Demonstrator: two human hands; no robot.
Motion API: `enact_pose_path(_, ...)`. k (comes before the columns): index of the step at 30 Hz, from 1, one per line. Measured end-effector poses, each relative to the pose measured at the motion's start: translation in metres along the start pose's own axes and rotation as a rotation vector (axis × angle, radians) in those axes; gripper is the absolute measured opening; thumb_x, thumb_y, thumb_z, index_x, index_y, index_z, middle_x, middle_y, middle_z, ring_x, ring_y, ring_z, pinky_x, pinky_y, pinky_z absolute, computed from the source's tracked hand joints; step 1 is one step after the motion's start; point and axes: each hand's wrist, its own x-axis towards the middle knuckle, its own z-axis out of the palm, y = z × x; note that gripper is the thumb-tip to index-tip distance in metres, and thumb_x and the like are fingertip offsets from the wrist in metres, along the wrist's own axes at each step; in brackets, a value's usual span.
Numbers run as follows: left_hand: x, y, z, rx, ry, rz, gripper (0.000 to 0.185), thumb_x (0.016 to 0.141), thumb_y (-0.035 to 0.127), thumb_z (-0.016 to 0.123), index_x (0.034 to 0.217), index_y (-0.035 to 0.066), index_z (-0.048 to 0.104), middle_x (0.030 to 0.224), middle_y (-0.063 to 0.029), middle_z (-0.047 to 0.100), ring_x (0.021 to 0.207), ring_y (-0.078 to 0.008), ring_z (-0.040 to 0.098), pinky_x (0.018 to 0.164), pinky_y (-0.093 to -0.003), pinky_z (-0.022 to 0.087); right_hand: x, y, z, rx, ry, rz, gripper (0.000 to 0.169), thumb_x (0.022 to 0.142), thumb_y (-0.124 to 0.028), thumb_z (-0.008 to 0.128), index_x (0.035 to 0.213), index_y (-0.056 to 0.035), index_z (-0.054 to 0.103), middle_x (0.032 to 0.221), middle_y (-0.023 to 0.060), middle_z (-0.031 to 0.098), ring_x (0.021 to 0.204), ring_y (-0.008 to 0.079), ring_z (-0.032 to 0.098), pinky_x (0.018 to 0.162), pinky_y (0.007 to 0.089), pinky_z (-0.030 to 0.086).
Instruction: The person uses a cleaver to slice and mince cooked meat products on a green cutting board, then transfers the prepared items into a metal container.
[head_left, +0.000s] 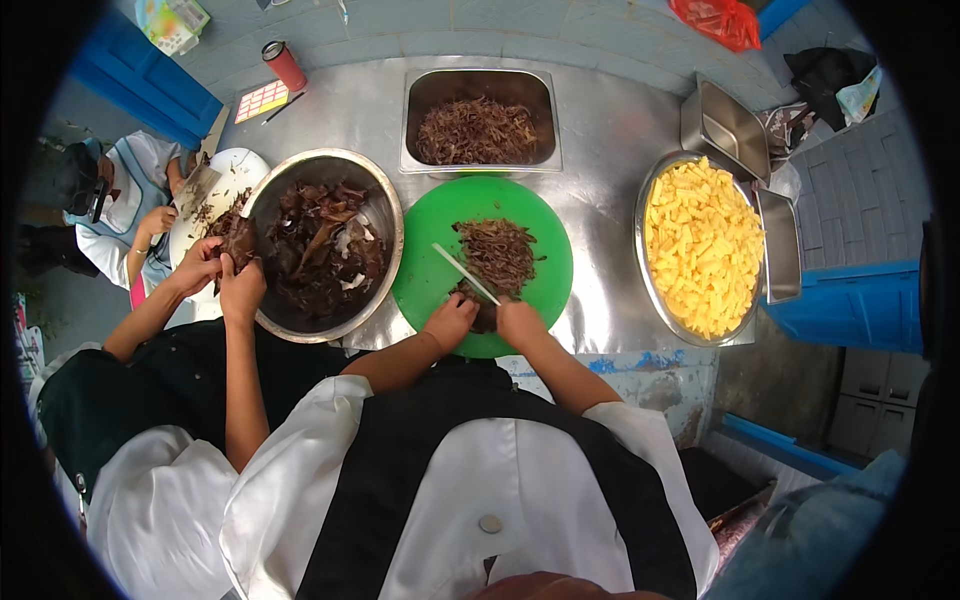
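My right hand (519, 324) grips the handle end of a knife (466, 274), whose pale blade edge or spine slants up to the left over a round green cutting board (420, 225). With its fingers bent, my left hand (453, 322) presses on a dark piece of what looks like wood ear fungus (484, 319) at the board's near side. Beyond the blade lies a heap of dark shredded strips (499, 255). More shreds (476, 131) fill the bottom of a steel pan (556, 120) behind the board.
Left of the board stands a steel bowl (397, 217) of dark fungus pieces; a co-worker's hands (225, 274) hold a piece beside it. Another person (139, 210) chops with a cleaver (196, 191). On the right are a tray of yellow cut pieces (701, 247) and empty steel pans (724, 127).
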Motion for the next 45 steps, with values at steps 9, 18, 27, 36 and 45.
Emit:
enact_pose_path(9,0.001,-0.01,0.007,0.091,0.102,0.109,0.035,0.074,0.011,0.053,0.108,0.004,0.061,0.112,-0.0079,0.054,0.109,-0.0272,0.047,0.093,-0.032,0.043,-0.02,0.013,0.004,-0.029,-0.033,-0.052,0.016,0.084,-0.015,0.049,0.086,-0.0014,0.056,0.071,0.025,0.062,0.069,0.0416,0.062,0.063,0.0511,0.05)
enact_pose_path(18,-0.004,-0.011,0.006,-0.019,0.012,0.042,0.035,0.076,0.01,0.052,0.109,0.005,0.061,0.116,-0.0071,0.054,0.112,-0.027,0.046,0.096,-0.0324,0.042,-0.039,0.012,-0.02,-0.037,-0.081,-0.002,0.016,0.083,-0.014,0.047,0.089,-0.0017,0.056,0.074,0.0241,0.063,0.07,0.0414,0.063,0.063,0.0508,0.051)
enact_pose_path(27,0.0,-0.01,0.0,0.016,0.079,0.044,0.03,0.076,0.01,0.053,0.103,0.009,0.063,0.107,-0.0059,0.056,0.102,-0.0253,0.05,0.089,-0.0324,0.045,0.008,0.011,0.01,0.072,0.077,0.114,0.017,0.084,-0.015,0.044,0.087,-0.0032,0.056,0.074,0.0233,0.063,0.072,0.0411,0.063,0.064,0.0509,0.05)
enact_pose_path(36,0.003,-0.007,-0.003,-0.047,0.115,0.016,0.026,0.075,0.01,0.053,0.099,0.007,0.064,0.103,-0.0067,0.057,0.102,-0.0271,0.051,0.089,-0.0341,0.045,-0.009,0.001,0.009,0.05,-0.035,0.041,0.018,0.082,-0.016,0.049,0.089,-0.0017,0.057,0.074,0.0241,0.063,0.072,0.0424,0.062,0.065,0.0513,0.05)
enact_pose_path(45,0.0,-0.006,-0.008,-0.12,0.203,0.042,0.027,0.078,0.01,0.052,0.102,0.007,0.063,0.108,-0.0057,0.054,0.105,-0.0258,0.048,0.091,-0.033,0.043,-0.042,0.013,-0.017,-0.022,-0.228,0.044,0.018,0.082,-0.012,0.047,0.092,-0.0006,0.057,0.083,0.0248,0.064,0.08,0.0412,0.063,0.069,0.0506,0.051)
